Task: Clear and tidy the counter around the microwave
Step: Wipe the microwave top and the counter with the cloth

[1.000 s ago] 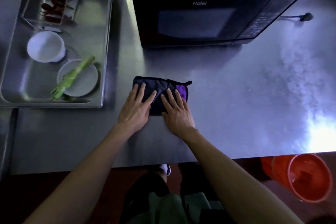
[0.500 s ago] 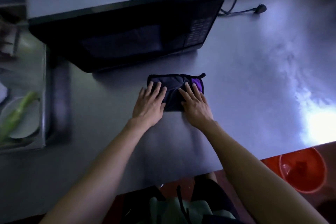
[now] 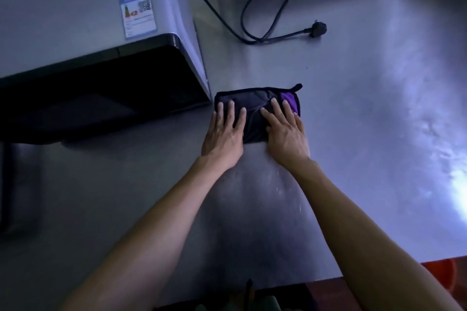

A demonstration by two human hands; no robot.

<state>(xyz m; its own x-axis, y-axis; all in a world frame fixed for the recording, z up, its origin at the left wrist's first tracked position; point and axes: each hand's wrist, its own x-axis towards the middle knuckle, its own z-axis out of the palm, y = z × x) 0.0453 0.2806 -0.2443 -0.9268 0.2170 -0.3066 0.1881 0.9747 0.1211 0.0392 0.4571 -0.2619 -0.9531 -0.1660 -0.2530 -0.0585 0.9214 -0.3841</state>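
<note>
Cloth (image 3: pixel 255 118), dark w/ a purple patch at its right end, lies folded flat on the steel bench (image 3: pixel 366 134), just right of the microwave's front corner and close to it; can't tell if they touch. Its long axis runs left-right across the bench, roughly parallel to the bench's near edge. A small loop tab sticks out at the far right corner, pointing up-right.

Containers: only one visible is a red bucket (image 3: pixel 439 275) below the bench edge at bottom right, mostly cut off; contents can't be seen.

Left hand (image 3: pixel 223 137) lies palm down on the cloth's left part, fingers (image 3: pixel 231 108) straight and slightly spread, tips reaching near the far hem; heel of the hand sits on the bare bench. Right hand (image 3: pixel 286 139) lies palm down on the right part, fingers straight and a bit fanned, tips just short of the purple patch, w/ the outermost finger at the cloth's right edge. Neither hand grips or pinches; both press flat. A strip of cloth shows between the two hands. Both forearms are bare and come in from the bottom, converging toward the cloth.

Microwave (image 3: pixel 88 33) takes up the upper left: grey top w/ a blue-bordered sticker (image 3: pixel 137 15), dark front face toward the viewer. Its black cord (image 3: pixel 252 17) loops on the bench behind the cloth, and the plug (image 3: pixel 318 28) lies loose, well apart from the cloth. Bright glare on the bench at far right.
</note>
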